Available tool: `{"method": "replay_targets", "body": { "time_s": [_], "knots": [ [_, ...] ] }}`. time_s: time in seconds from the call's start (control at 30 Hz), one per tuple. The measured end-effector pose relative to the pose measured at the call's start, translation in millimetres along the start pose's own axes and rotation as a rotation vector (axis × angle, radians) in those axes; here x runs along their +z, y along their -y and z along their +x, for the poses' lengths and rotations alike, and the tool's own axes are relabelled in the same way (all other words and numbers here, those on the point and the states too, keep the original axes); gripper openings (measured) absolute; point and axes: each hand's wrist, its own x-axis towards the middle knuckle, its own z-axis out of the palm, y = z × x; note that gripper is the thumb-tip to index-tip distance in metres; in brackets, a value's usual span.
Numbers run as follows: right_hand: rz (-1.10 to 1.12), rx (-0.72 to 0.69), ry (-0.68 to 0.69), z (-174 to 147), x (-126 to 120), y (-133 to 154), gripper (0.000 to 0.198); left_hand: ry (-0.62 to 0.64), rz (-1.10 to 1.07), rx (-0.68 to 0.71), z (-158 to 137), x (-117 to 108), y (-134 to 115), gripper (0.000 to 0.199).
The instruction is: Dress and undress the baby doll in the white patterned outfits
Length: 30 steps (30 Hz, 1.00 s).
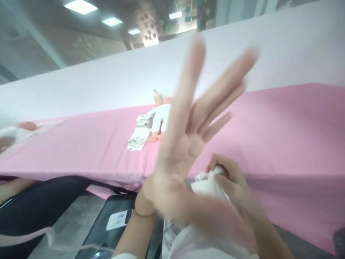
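My left hand [185, 144] is raised in front of the camera, fingers spread and holding nothing; its fingertips and thumb are smeared by motion. A thin band circles that wrist. Lower and to the right, my right hand [233, 176] pinches a bunched white cloth [207, 187] with its fingers curled around the fabric. More of the cloth falls over the lap, partly hidden by my left thumb. Behind my left hand, a baby doll [160, 120] in white clothes lies on the pink table, partly covered from view. A folded patterned cloth [140, 133] rests against its side.
A pink cloth covers the long table [94, 144], with a white wall behind it. At the far left lies another doll [16, 133]. A black chair [35, 212] and a dark seat with a white card [118, 219] stand below. Another person's arm [16, 187] shows at left.
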Motion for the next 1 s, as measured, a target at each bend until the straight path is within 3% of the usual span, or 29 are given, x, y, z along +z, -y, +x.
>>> {"method": "replay_targets", "body": {
  "time_s": [0.1,0.2,0.3,0.4,0.5,0.6,0.67,0.73,0.87,1.0],
  "knots": [
    [-0.066,-0.113,-0.087,11,-2,15,0.008,0.032,-0.422,-0.132,-40,35,44,0.060],
    [-0.236,-0.178,-0.130,16,-4,17,0.013,-0.025,-0.393,-0.459,-79,56,82,0.030],
    [-0.355,-0.179,-0.107,21,-2,13,0.017,0.049,-0.303,-0.588,-101,62,97,0.027],
    [-0.434,-0.111,-0.067,26,-2,10,0.018,0.079,-0.136,-0.530,-110,63,103,0.019],
    [-0.458,-0.024,0.046,32,-13,14,0.018,-0.112,0.039,-0.504,-119,61,113,0.008],
    [-0.354,-0.002,0.465,36,-35,23,0.012,-0.255,0.063,-0.347,-131,47,120,0.009],
    [-0.313,0.001,0.771,36,-48,31,0.004,-0.172,0.143,-0.146,-137,32,121,0.015],
    [-0.378,0.006,0.903,33,-55,37,0.015,-0.038,0.330,0.030,-138,18,120,0.021],
    [-0.746,-0.077,0.746,18,-59,42,0.031,0.092,0.683,0.195,-129,1,122,0.027],
    [-1.076,-0.157,0.608,3,-64,35,0.028,0.116,0.899,0.123,-117,-5,123,0.025]
  ]
}}
